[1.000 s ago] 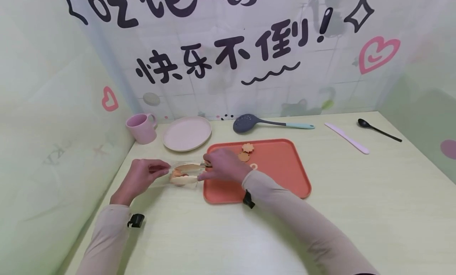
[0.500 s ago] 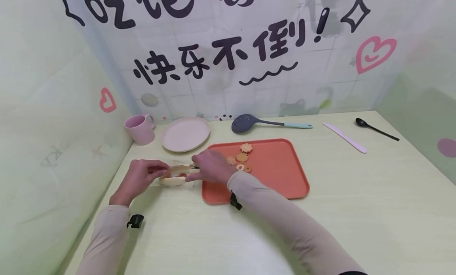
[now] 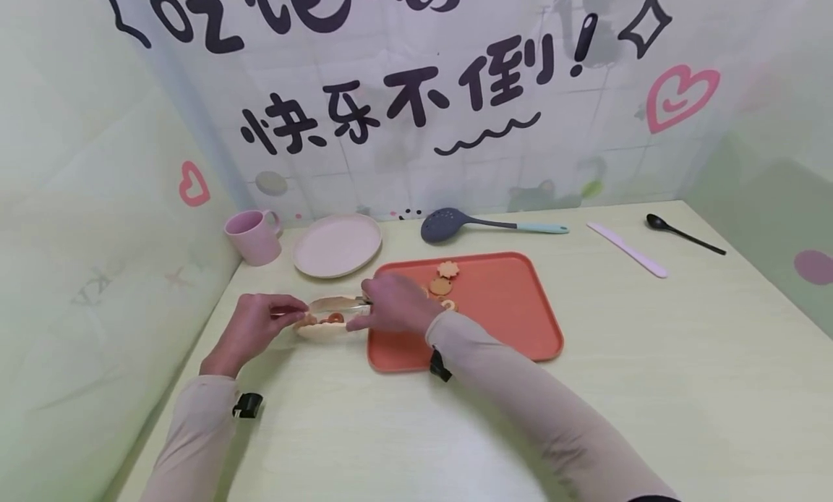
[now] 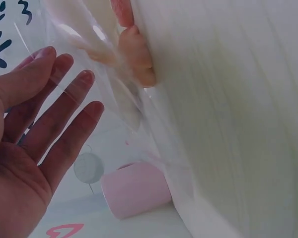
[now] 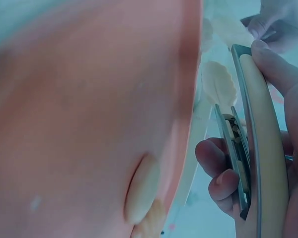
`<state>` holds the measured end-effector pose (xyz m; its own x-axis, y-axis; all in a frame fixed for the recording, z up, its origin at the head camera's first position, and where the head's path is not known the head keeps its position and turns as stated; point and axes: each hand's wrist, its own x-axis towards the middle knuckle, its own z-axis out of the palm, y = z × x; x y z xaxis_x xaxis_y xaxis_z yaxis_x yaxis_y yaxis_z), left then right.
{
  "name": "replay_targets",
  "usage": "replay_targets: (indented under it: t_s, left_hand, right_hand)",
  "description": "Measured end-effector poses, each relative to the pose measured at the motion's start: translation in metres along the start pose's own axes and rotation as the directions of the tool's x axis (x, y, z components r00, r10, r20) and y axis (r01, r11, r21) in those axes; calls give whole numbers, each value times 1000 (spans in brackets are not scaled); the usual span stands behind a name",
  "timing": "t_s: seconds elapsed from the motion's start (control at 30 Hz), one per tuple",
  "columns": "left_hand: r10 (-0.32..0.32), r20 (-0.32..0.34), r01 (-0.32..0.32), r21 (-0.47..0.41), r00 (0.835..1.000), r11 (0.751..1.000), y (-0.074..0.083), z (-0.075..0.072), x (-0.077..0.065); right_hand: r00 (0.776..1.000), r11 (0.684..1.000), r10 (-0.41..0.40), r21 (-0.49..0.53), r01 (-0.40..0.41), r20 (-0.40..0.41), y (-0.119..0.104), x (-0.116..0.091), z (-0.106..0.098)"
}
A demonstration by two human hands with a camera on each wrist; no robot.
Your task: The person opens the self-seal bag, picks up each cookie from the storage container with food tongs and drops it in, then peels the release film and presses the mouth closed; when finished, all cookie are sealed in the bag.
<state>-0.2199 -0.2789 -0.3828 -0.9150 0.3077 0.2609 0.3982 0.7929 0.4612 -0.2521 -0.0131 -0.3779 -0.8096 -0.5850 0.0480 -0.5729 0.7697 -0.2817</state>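
Observation:
My left hand (image 3: 255,332) pinches the edge of a clear plastic bag (image 4: 97,59) between thumb and fingertips, left of the tray. Orange-brown pieces (image 4: 135,49) that look like cookies show in the bag in the left wrist view. My right hand (image 3: 400,303) grips a pair of food tongs (image 5: 265,148) with metal-edged handles and cream scalloped tips. Those tips stand apart at the bag, with a reddish ring-shaped piece (image 3: 335,318) between or just beyond them. Whether they touch it I cannot tell.
A red tray (image 3: 510,307) with several cookies (image 3: 440,286) lies under and beside my right forearm. Behind stand a pink mug (image 3: 254,238) and a pink plate (image 3: 338,246). A slotted spoon (image 3: 442,226), pink knife (image 3: 628,250) and black spoon (image 3: 686,234) lie along the back.
My right hand has moved the tongs left towards my left hand, then slightly back to the right, their tips still apart. My left hand keeps its pinch on the bag.

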Motion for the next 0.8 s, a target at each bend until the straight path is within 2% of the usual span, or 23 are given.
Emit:
replay_targets:
  t_s: [0.2,0.37,0.63,0.8]
  left_hand:
    - [-3,9,3,-13,1000,1000,-2,0,-1]
    - [15,-3,-15,-12,1000,1000,-3,0,0]
    - [6,2,-6,-11,1000,1000,-2,0,3]
    - [0,7,0,-8,1000,1000,-2,-1,3]
  right_hand:
    - [1000,997,29,74,-29,-5,17,-18,-8]
    - [998,995,60,79,-61,5,32,-33,-20]
    - [995,995,92,53,-90,-33,58,-59,-35]
    - [995,995,97,-5,-97,-37,70,-71,-36]
